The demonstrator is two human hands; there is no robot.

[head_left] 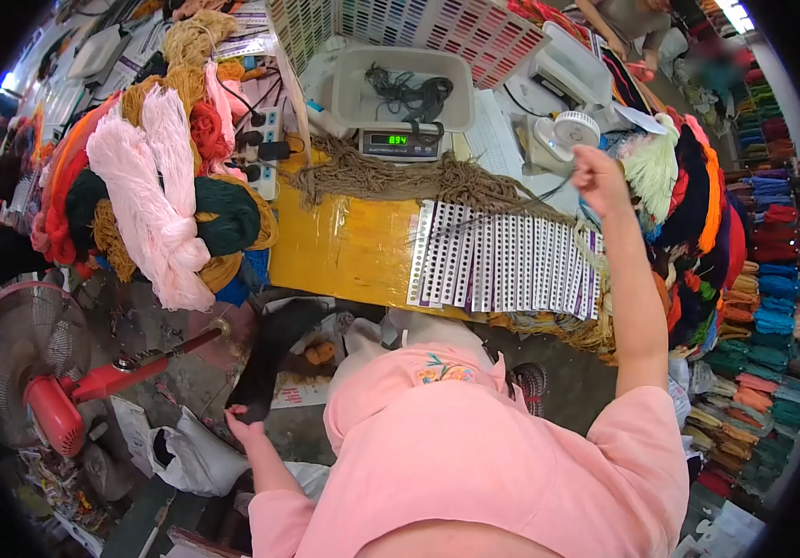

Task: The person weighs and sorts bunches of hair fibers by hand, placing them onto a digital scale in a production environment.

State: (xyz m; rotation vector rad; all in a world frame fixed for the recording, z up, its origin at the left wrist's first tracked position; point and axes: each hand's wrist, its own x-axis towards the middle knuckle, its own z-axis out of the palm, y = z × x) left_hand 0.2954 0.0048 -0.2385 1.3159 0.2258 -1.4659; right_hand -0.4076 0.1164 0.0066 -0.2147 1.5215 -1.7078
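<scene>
My right hand (597,181) is raised over the right side of the table, its fingers pinched on thin dark yarn (498,216). The strands slant down to the left across a row of white punched cards (502,265). Low on the left, beside my lap, my left hand (246,425) is closed at the lower end of a long black hank that looks like yarn (274,349); its grip is partly hidden. Brown yarn (400,172) lies along the table behind the cards. A clear plastic tub (344,93) with dark yarn (409,91) inside sits on a digital scale (400,142) lit with green digits.
Pink, green and red skeins (153,177) hang over the left table edge, more skeins (698,205) over the right. A red floor fan (56,409) stands left. A small white fan (572,132) is near my right hand. Another person's arm (605,28) shows at top right.
</scene>
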